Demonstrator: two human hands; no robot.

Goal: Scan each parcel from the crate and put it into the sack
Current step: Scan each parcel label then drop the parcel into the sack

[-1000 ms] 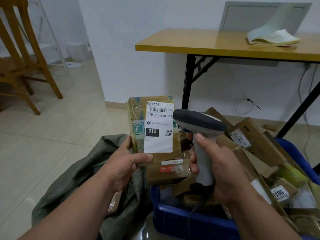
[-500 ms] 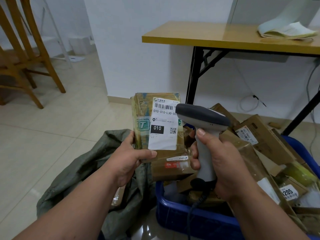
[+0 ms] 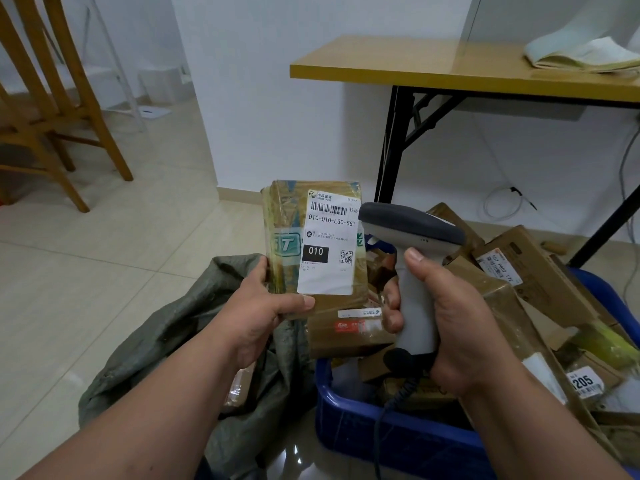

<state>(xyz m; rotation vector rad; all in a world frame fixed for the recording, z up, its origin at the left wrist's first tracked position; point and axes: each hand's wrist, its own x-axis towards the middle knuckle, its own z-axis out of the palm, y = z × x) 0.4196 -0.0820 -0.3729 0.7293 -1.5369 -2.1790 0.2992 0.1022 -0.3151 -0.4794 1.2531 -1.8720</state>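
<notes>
Your left hand (image 3: 258, 315) pinches the taped brown cardboard parcel (image 3: 313, 242) upright by its lower edge, while your right hand (image 3: 446, 323) clenches the grey handheld scanner (image 3: 412, 258), its head just beside the label.

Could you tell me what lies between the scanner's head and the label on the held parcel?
Nothing: in the head view the scanner nearly meets the label of the parcel.
</notes>
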